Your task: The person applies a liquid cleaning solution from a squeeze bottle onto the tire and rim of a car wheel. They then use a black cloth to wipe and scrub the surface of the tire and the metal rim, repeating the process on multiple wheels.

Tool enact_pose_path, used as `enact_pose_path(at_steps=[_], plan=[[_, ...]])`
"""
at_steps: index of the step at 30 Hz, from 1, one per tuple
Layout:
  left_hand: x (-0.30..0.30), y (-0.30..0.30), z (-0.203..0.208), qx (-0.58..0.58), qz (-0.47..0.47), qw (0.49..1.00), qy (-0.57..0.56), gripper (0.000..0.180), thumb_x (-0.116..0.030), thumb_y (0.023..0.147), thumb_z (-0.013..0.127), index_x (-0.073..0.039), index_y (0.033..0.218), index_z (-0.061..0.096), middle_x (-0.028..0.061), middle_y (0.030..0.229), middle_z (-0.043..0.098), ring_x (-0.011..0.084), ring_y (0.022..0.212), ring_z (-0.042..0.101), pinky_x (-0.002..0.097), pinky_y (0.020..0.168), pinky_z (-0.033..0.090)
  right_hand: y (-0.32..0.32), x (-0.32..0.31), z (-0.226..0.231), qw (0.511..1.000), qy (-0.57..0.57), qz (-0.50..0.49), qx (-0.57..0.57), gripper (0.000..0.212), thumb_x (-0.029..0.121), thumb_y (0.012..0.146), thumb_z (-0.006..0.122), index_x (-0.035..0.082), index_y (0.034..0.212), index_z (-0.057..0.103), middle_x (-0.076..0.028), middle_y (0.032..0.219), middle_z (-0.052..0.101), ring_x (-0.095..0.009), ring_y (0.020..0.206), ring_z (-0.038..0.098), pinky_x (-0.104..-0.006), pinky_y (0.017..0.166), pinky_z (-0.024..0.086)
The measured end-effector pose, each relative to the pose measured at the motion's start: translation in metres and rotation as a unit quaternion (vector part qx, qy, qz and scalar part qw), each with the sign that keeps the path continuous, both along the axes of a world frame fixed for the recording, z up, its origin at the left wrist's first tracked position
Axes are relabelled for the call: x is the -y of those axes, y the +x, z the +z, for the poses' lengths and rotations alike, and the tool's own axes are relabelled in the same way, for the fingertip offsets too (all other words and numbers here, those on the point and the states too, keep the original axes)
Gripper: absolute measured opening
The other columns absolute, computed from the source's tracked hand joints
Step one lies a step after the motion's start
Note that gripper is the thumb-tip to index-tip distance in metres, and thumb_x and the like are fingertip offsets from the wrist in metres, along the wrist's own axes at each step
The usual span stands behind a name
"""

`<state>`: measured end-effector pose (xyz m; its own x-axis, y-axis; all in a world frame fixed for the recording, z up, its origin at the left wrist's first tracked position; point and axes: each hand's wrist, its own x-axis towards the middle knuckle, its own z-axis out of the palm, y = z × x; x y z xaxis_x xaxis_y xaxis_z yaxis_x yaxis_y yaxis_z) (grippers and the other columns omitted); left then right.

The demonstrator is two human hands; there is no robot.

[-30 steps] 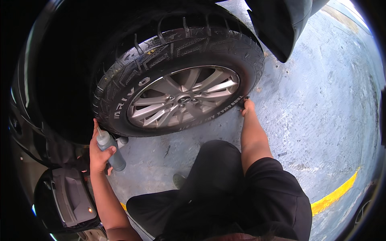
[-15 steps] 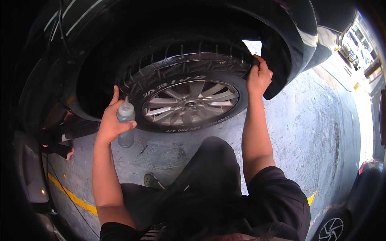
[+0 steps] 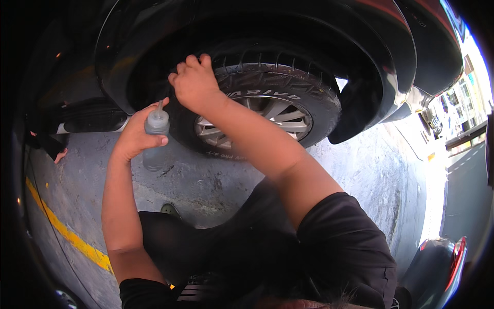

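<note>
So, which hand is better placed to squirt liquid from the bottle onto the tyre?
Probably the left hand: it already grips the squeeze bottle, nozzle up, beside the tyre. The right hand is pressed on the tread.

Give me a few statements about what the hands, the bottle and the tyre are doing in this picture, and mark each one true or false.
1. The left hand holds a squeeze bottle with a nozzle. True.
2. The right hand rests on the alloy rim. False: it grips the tyre tread at the top.
3. The bottle lies on the concrete floor. False: it is held upright beside the tyre.
4. A yellow line runs across the floor at the left. True.
</note>
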<state>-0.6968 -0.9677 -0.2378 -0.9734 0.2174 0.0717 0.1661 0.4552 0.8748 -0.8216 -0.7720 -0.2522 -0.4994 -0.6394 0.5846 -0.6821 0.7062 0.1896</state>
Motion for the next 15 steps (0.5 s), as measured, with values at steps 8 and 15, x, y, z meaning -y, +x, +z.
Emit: enact_pose_path(at_steps=[8, 15], plan=[[0.152, 0.19, -0.034, 0.006, 0.225, 0.974, -0.011, 0.075, -0.053, 0.057, 0.084, -0.005, 0.111, 0.063, 0.0165, 0.15, 0.059, 0.0186, 0.115, 0.062, 0.0376, 0.101, 0.047, 0.01, -0.131, 0.037, 0.975, -0.082, -0.169, -0.117, 0.041, 0.014, 0.082, 0.07, 0.033, 0.118, 0.076, 0.0, 0.114, 0.069, -0.026, 0.103, 0.061, -0.0473, 0.094, 0.039], [0.171, 0.243, -0.097, -0.054, 0.384, 0.918, 0.08, 0.07, -0.057, 0.061, 0.083, -0.01, 0.109, 0.061, 0.0205, 0.148, 0.06, 0.0175, 0.107, 0.064, 0.0346, 0.083, 0.053, 0.006, -0.007, -0.006, 0.988, 0.041, -0.016, -0.145, 0.038, 0.017, 0.083, 0.071, 0.029, 0.119, 0.076, 0.003, 0.108, 0.072, -0.024, 0.099, 0.061, -0.048, 0.091, 0.039]])
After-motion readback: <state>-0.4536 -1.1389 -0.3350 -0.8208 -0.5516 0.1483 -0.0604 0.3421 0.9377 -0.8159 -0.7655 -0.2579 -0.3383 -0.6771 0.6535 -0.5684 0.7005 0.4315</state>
